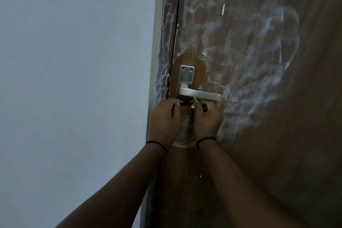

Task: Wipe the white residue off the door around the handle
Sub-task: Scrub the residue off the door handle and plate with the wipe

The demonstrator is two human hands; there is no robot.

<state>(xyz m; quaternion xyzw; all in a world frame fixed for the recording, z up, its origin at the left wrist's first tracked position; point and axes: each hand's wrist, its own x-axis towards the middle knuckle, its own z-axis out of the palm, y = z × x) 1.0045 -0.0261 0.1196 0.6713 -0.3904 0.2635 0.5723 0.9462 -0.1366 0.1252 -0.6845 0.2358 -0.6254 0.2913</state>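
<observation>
door [259, 135]: brown wood grain, fills right side of view; shut or nearly so against frame.
handle [199, 94]: steel lever on tall backplate w/ two screws up top, near door's left edge; lever sticks out to the right. Landmark for the rest.
residue [249, 52]: white chalky smears on door above and right of handle, big rounded patch reaching well up and out to the right; thick band runs down right of lever tip. Thinner streak below handle, between the wrists. Bare wood arc just above backplate and left of it.
frame [164, 42]: strip left of handle, also streaked white, top down to abt handle height.
wall [74, 79]: pale blue-grey, left of frame.
left hand [164, 116]: just below-left of handle, at backplate's lower end. Fingers curled in, thumb and forefinger tips pressed together by the bottom screw; what they pinch, if anything, too small to tell.
right hand [209, 116]: just below lever, knuckles under its middle. Fingers curled tight round a small white scrap.
scrap [194, 102]: white bit, paper or cloth, can't tell; pokes up from right hand, touching lever's underside near backplate.
bands [157, 144]: thin black one on each wrist, below handle.
specks [199, 176]: few white dots on door well below handle.
</observation>
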